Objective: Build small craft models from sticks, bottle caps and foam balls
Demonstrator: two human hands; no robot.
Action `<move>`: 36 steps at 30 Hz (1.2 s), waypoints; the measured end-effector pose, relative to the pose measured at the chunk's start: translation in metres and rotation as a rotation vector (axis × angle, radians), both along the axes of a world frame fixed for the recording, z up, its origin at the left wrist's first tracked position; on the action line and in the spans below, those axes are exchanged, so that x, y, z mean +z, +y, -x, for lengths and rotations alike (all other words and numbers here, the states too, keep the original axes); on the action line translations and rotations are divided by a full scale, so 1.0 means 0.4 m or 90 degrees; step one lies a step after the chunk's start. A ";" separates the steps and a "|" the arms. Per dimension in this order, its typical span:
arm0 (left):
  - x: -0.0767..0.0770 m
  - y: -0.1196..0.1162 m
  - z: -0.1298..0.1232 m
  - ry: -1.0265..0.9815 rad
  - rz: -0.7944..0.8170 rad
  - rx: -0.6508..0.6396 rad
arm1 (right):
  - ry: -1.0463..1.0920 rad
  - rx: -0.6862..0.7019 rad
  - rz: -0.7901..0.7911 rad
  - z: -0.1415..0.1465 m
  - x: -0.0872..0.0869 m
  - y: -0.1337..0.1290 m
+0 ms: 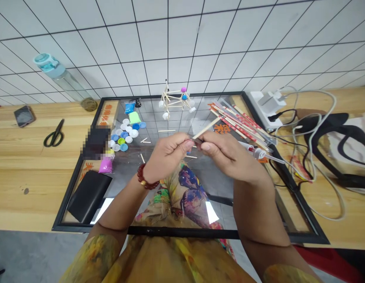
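Over the glass-topped board, my left hand (170, 153) and my right hand (226, 155) meet, fingertips close together. A pale wooden chopstick (207, 127) slants up and right from between them. My left thumb and finger pinch around its lower end. My right hand is closed, and a small dark thin piece (197, 140) shows at its thumb and finger, too small to name. Behind the hands stands a frame of short sticks (173, 105), joined with white, pink and blue lumps. Short stick pieces (166, 131) lie on the glass.
Bottle caps (128, 133) and a bag of pink clay (105, 165) lie left, near a black pouch (89, 196). Scissors (54, 135), a phone (24, 116) and a bottle (70, 86) sit farther left. Wrapped chopsticks (241, 125), a glue gun (256, 151), a power strip (263, 110) and cables are right.
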State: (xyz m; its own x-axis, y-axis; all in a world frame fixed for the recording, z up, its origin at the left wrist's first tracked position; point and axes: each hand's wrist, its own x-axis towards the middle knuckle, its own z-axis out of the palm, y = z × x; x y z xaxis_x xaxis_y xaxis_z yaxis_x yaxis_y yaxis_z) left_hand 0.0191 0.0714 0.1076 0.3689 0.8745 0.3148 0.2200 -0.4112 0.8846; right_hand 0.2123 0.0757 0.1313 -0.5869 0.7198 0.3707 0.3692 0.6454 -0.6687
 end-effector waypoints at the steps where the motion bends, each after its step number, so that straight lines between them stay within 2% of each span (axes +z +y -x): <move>1: 0.010 -0.003 0.005 -0.037 0.084 -0.079 | 0.016 0.041 0.005 -0.009 0.006 -0.001; 2: 0.018 -0.008 0.008 -0.068 0.147 -0.133 | 0.028 0.068 0.012 -0.015 0.013 -0.004; 3: 0.023 -0.014 0.007 -0.085 0.180 -0.154 | 0.035 0.078 0.019 -0.018 0.018 -0.008; 4: 0.027 -0.021 0.003 -0.083 0.175 -0.135 | 0.037 0.070 0.025 -0.017 0.021 -0.011; 5: 0.028 -0.028 -0.004 -0.061 0.135 -0.078 | 0.034 0.048 0.029 -0.011 0.022 -0.015; 9: 0.015 -0.037 -0.027 0.139 -0.134 0.259 | 0.031 -0.077 0.049 0.039 0.001 -0.021; 11: 0.010 -0.031 -0.026 0.169 -0.171 0.314 | 0.047 -0.115 0.076 0.057 -0.015 -0.016; 13: 0.013 -0.024 -0.016 0.101 -0.085 0.237 | 0.062 -0.082 0.099 0.054 -0.024 -0.010; 16: 0.028 -0.022 -0.001 -0.103 0.209 -0.056 | 0.092 0.059 0.102 0.016 -0.014 -0.006; 18: 0.034 -0.027 0.000 -0.206 0.389 -0.241 | 0.106 0.117 0.103 -0.012 0.002 -0.010; 19: 0.034 -0.029 -0.003 -0.236 0.436 -0.286 | 0.099 0.123 0.107 -0.022 0.011 -0.012; 20: 0.032 -0.032 -0.008 -0.250 0.446 -0.294 | 0.081 0.117 0.111 -0.027 0.017 -0.015; 21: 0.028 -0.033 -0.013 -0.245 0.417 -0.261 | 0.054 0.099 0.113 -0.026 0.022 -0.017; 22: 0.022 -0.034 -0.019 -0.220 0.352 -0.189 | 0.029 0.067 0.109 -0.020 0.024 -0.018; 25: 0.003 -0.029 -0.031 -0.026 0.073 0.102 | -0.028 -0.061 0.072 0.017 0.010 -0.016; 26: -0.002 -0.025 -0.031 0.045 0.001 0.174 | -0.039 -0.100 0.056 0.031 0.002 -0.014; 28: -0.006 -0.014 -0.026 0.115 -0.059 0.232 | -0.051 -0.151 0.031 0.048 -0.013 -0.008; 30: -0.002 -0.003 -0.015 0.054 0.011 0.164 | -0.045 -0.133 0.039 0.046 -0.019 -0.002; 31: 0.002 0.002 -0.008 -0.009 0.089 0.086 | -0.032 -0.092 0.058 0.038 -0.017 -0.001; 34: 0.016 0.011 0.007 -0.202 0.388 -0.238 | 0.019 0.045 0.106 0.004 0.002 -0.003; 35: 0.018 0.012 0.008 -0.241 0.467 -0.317 | 0.024 0.062 0.104 -0.006 0.010 -0.005; 36: 0.018 0.012 0.006 -0.265 0.519 -0.357 | 0.015 0.059 0.094 -0.013 0.017 -0.007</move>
State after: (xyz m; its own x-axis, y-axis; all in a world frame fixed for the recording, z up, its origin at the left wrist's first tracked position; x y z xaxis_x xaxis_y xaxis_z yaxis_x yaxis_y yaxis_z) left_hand 0.0165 0.0761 0.1149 0.7820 0.6161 -0.0940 -0.1985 0.3892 0.8995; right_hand 0.2175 0.0730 0.1382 -0.6458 0.7108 0.2786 0.2962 0.5696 -0.7667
